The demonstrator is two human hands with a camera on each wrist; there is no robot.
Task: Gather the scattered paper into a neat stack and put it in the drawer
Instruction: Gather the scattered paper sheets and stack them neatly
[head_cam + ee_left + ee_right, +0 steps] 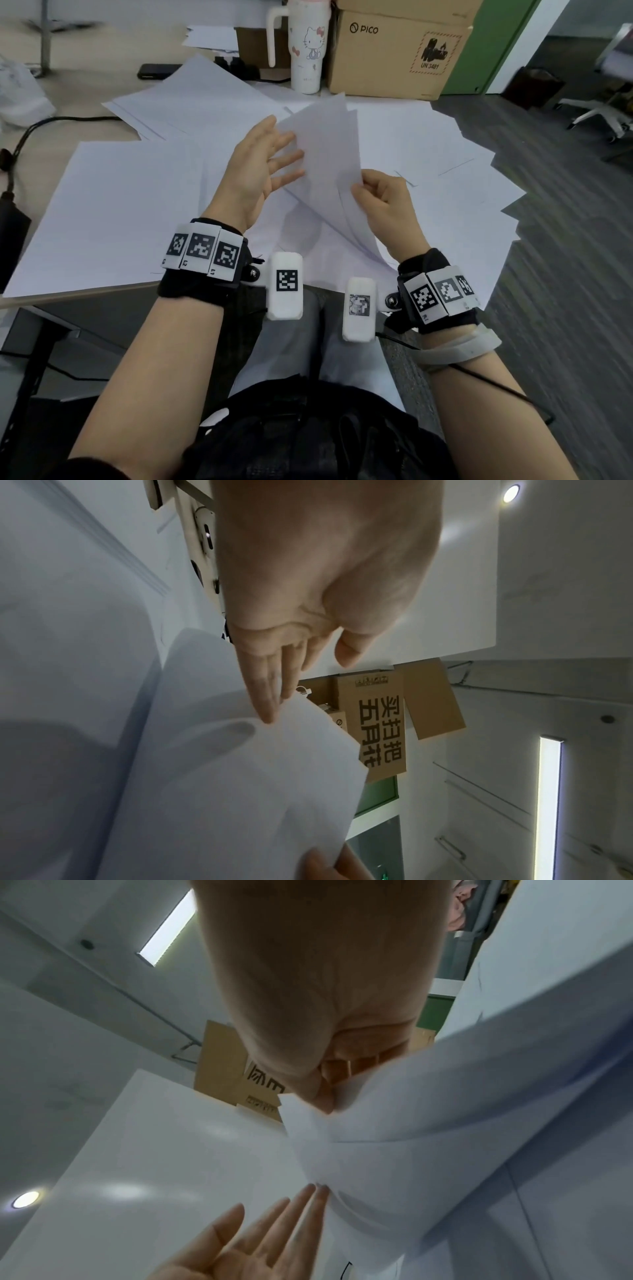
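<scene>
Nearest the camera, both forearms are seen with marker bands (202, 251) strapped at the wrists. The right hand (383, 202) is closed on a few raised sheets (325, 150); their lower edge is pinched between thumb and curled fingers, as confirmed in the right wrist view, where the sheets bend away from the grip. The sheets are held tilted above the desk (51, 299), fanned and not squared up. The left hand (258, 168) is spread, its fingers (270, 693) straight and laid against the left face of the held sheets; contact at the fingertips is seen in the left wrist view. Nothing is gripped by that hand.

Below and around the hands, loose paper (113, 212) is spread over most of the desk, overlapping at many angles, with some sheets overhanging the right edge above the grey floor (565, 257). A black cable (24, 137) is noted at the left edge of the desk.

At the far side of the desk, a white tumbler (306, 44) with a handle and cartoon print is standing upright, just beside a cardboard box (397, 51) marked PICO. A dark flat device (157, 71) is lying to the left of the tumbler. The drawer cannot be made out in any view.
</scene>
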